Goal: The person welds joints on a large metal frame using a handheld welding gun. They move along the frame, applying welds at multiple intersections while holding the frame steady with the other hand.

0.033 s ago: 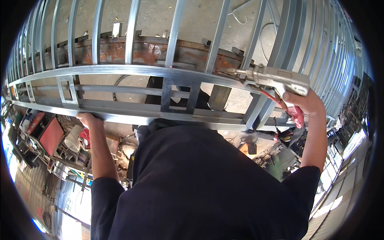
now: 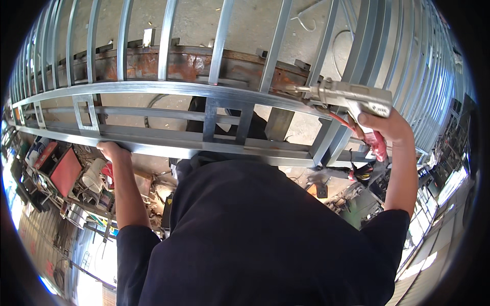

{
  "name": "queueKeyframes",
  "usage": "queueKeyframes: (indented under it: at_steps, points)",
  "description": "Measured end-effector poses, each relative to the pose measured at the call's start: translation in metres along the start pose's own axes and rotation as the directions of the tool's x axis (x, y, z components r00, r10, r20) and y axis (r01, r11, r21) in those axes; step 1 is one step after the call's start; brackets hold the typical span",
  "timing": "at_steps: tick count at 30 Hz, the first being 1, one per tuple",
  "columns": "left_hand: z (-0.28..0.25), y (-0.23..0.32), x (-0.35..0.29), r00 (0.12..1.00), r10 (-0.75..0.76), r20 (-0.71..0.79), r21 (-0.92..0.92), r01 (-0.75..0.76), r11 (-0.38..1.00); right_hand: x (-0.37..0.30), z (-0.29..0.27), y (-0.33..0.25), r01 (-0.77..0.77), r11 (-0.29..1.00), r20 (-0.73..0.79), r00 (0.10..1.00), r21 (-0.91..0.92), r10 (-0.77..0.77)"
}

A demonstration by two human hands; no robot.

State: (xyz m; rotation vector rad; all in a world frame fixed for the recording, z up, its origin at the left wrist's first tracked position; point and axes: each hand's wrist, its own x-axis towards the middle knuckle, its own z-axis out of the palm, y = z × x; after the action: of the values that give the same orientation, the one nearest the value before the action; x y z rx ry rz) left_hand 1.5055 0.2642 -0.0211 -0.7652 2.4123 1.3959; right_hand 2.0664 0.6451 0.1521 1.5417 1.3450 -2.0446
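My right hand is wrapped around the handle of a grey metal pistol-grip drill. The drill lies roughly level, its bit pointing left above the far rail of a silver metal barred frame. Whether the bit touches metal I cannot tell. Red cloth or wrapping hangs below the drill's grip, beside a red cable. At the left, my left hand is closed over the frame's near rail, with part of its fingers hidden behind the rail.
Upright bars run away from the far rail. Beneath them lies a rusty steel beam. A red box and clutter crowd the lower left. Black cables bunch beneath my right forearm. A thin hose curves across the concrete floor.
The drill and my right hand have shifted very slightly left. My left hand keeps its place on the near rail.
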Motion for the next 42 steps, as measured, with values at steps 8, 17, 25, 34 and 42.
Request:
queueKeyframes:
  at_steps: [8, 17, 25, 34, 42]
  points:
    - [0.001, -0.002, 0.011, 0.991, 0.025, -0.135, 0.119, -0.009, 0.993, 0.054, -0.013, 0.008, 0.012, 0.999, 0.196, 0.981, -0.032, -0.006]
    - [0.002, -0.002, 0.007, 0.973, 0.087, -0.212, 0.333, -0.011, 0.943, 0.063, -0.016, 0.009, 0.041, 0.999, 0.281, 0.959, 0.002, -0.040]
    - [0.001, 0.002, 0.006, 0.970, 0.162, -0.183, 0.501, -0.049, 0.864, 0.065, -0.019, 0.007, -0.016, 1.000, 0.294, 0.956, -0.005, 0.017]
    - [-0.003, 0.000, 0.017, 0.964, 0.226, -0.137, 0.648, -0.085, 0.757, 0.067, -0.023, 0.009, -0.063, 0.998, 0.291, 0.955, -0.002, 0.060]
    - [0.001, 0.003, 0.011, 0.961, 0.227, -0.160, 0.689, -0.056, 0.722, 0.064, -0.025, 0.011, -0.033, 0.999, 0.295, 0.955, -0.001, 0.032]
